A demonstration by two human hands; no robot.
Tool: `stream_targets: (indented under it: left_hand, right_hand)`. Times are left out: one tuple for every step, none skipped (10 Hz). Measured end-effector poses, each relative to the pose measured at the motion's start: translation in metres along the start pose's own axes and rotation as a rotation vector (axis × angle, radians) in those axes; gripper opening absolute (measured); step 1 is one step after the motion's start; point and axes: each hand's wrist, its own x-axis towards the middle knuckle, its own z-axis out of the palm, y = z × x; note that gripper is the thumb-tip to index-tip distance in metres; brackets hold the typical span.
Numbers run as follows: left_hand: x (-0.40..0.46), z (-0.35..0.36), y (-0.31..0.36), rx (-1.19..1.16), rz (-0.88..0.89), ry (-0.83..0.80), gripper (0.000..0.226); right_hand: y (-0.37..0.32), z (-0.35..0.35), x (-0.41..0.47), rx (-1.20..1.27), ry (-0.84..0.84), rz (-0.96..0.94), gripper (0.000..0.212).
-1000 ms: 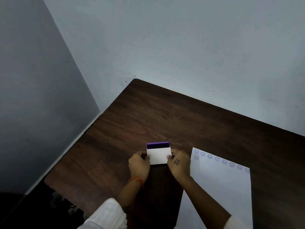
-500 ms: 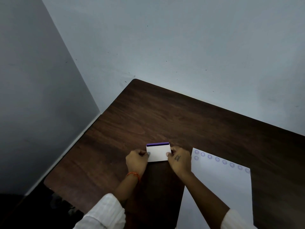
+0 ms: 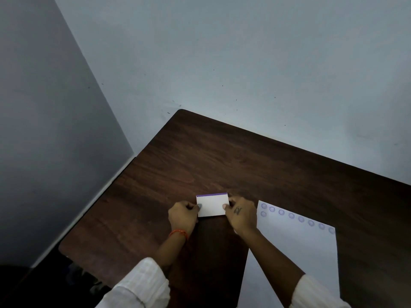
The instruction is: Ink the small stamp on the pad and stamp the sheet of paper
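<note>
A small ink pad with a white lid and a thin purple strip along its far edge lies on the dark wooden table. My left hand grips its left side and my right hand grips its right side, thumbs on the lid. The lid looks nearly flat on the pad. A white sheet of paper lies to the right, with a row of round purple stamp marks along its top edge and one more under the first. The small stamp is not in sight.
The table stands in a corner, with pale walls behind and to the left. Its left edge drops to a dark floor. White sleeves cover both forearms near the bottom.
The white lid has come down over the purple pad; less purple shows now. Both hands stayed at the pad's sides and shifted slightly forward.
</note>
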Motion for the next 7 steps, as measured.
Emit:
stream_targets:
  left_hand:
    - [0.001,0.0,0.0,0.006,0.011,-0.003,0.019]
    - [0.0,-0.005,0.002,0.041,0.032,0.001,0.024]
    - [-0.002,-0.012,0.007,0.124,0.121,0.054,0.036]
    - [-0.009,-0.014,0.019,0.255,0.314,0.113,0.041]
    - [-0.014,-0.01,0.032,0.379,0.616,0.198,0.053]
    - [-0.016,-0.009,0.052,0.497,0.875,0.262,0.06]
    - [-0.018,-0.013,0.079,0.551,1.017,0.328,0.062]
  right_hand:
    - [0.0,0.0,0.001,-0.006,-0.016,-0.005,0.032]
    - [-0.001,-0.007,0.003,0.025,-0.04,0.01,0.032]
    - [-0.004,-0.014,0.004,0.081,0.022,-0.005,0.03]
    - [-0.011,-0.017,-0.003,0.059,0.138,-0.103,0.037]
    - [-0.014,-0.016,-0.008,-0.016,0.22,-0.253,0.048]
    - [-0.023,-0.03,-0.01,-0.128,0.319,-0.396,0.056]
    - [-0.033,-0.05,-0.005,-0.233,0.437,-0.466,0.061]
